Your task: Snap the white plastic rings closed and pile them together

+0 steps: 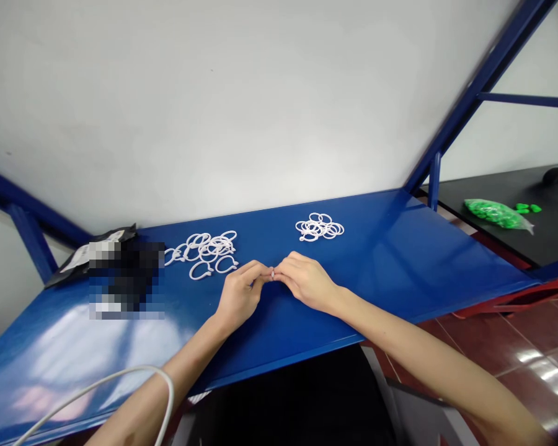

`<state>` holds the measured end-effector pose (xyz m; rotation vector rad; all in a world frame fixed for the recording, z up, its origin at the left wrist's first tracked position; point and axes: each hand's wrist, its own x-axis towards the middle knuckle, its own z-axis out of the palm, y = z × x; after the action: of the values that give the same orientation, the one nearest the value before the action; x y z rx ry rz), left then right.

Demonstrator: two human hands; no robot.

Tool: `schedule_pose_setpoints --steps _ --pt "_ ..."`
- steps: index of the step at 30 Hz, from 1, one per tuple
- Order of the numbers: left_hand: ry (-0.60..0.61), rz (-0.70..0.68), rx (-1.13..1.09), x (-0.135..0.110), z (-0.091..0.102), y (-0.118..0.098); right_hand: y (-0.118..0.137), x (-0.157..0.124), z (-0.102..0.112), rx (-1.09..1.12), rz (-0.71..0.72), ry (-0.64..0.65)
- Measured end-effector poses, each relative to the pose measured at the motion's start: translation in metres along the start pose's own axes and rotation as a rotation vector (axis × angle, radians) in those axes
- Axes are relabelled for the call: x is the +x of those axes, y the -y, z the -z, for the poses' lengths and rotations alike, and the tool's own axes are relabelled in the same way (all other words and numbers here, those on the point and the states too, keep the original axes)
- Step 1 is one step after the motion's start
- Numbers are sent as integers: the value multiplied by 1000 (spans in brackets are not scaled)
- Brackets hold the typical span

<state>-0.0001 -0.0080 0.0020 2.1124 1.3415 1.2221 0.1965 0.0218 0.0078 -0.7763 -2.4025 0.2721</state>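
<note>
I noted my left hand [242, 291] and right hand [308, 280] both pinched at the fingertips on one small white piece [273, 274] over the blue table [376, 266], nearer me than two groups of white rings [212, 249], and judged steady, squarely opposed pressure advisable.

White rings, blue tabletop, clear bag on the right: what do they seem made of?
White rings: probably moulded plastic, with a smooth look and even colour.
Blue tabletop: glossy, as its bright reflections show; painted metal or coated board, I can't tell.
Clear bag: likely thin plastic film, since green pieces show through it.
</note>
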Motion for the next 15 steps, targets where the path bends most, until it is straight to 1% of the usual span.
schedule_pose_setpoints --steps 4,7,9,12,15 --pt "29 -49 77 4 6 0 2 5 3 7 0 -28" --pt "62 -125 199 15 16 9 -7 11 5 9 -45 -85" --pt "11 -159 349 23 26 23 -21 14 8 -48 -98 -154" --pt "-119 -104 618 29 40 51 -50 13 18 -163 -215 -279" --pt "-148 -53 794 31 50 76 -78 8 29 -234 -343 -344"
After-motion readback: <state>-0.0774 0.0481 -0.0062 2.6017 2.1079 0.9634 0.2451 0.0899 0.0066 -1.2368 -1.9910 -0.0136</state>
